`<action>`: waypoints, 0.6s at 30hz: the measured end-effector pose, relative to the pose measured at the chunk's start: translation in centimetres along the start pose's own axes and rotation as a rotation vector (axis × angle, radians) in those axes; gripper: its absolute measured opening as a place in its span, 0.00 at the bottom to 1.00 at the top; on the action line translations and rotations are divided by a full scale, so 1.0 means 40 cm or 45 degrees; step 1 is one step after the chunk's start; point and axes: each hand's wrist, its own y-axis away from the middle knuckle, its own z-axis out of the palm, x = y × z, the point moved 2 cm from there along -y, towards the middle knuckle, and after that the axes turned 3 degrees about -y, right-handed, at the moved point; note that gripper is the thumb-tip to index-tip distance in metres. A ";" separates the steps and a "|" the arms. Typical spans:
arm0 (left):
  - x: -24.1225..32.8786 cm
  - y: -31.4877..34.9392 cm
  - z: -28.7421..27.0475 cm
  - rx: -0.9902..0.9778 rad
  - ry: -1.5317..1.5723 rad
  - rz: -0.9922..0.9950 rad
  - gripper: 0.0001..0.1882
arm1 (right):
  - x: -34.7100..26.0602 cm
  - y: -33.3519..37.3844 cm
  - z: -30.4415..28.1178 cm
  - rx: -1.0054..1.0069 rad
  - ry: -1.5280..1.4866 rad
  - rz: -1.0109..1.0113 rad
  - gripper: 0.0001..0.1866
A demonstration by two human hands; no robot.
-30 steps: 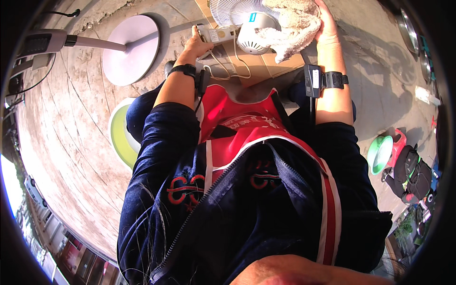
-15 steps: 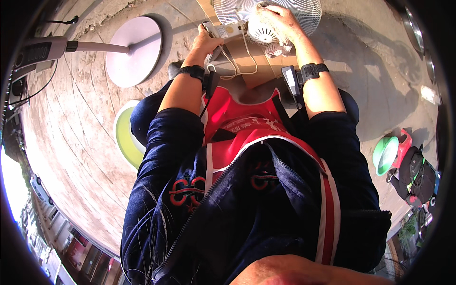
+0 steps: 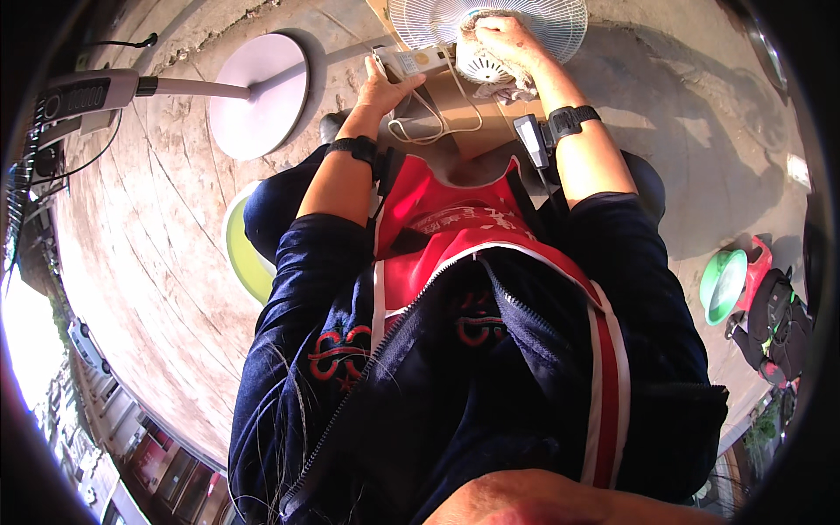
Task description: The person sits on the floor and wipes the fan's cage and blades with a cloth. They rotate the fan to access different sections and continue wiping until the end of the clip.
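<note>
A fan with a white wire grille [image 3: 420, 22] lies over flattened cardboard [image 3: 468, 114] at the far middle, its vented motor housing [image 3: 481, 68] facing up. My right hand [image 3: 516, 42] is closed on a dirty, pale cloth [image 3: 525, 86] and presses it to the housing. To the left, my left hand [image 3: 382, 89] grips the end of the fan's off-white control box [image 3: 418, 61], thumb along its near side. A pale cord [image 3: 437, 137] loops down beside the box. The left fingertips are partly hidden behind the box.
At the left, a round pinkish-white base [image 3: 260, 98] carries a pole [image 3: 197, 87] with a control panel. A yellow-green basin [image 3: 248, 249] sits by my left leg. To the right are a green basin [image 3: 724, 287], a red object [image 3: 758, 269] and a black backpack [image 3: 774, 319].
The whole view has turned slightly. My right hand and the cloth have shifted a little on the motor housing, showing more cloth around the fingers. My left hand keeps its grip.
</note>
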 end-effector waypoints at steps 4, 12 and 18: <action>0.065 0.065 -0.048 0.571 -0.248 0.275 0.45 | 0.016 0.015 0.005 -0.073 0.026 -0.067 0.18; 0.210 0.075 0.052 -0.186 0.676 0.259 0.22 | 0.084 0.050 0.006 -0.237 -0.670 0.028 0.22; 0.266 0.052 0.090 -0.408 1.266 -0.019 0.25 | 0.087 0.061 -0.001 -0.308 -0.250 -0.181 0.18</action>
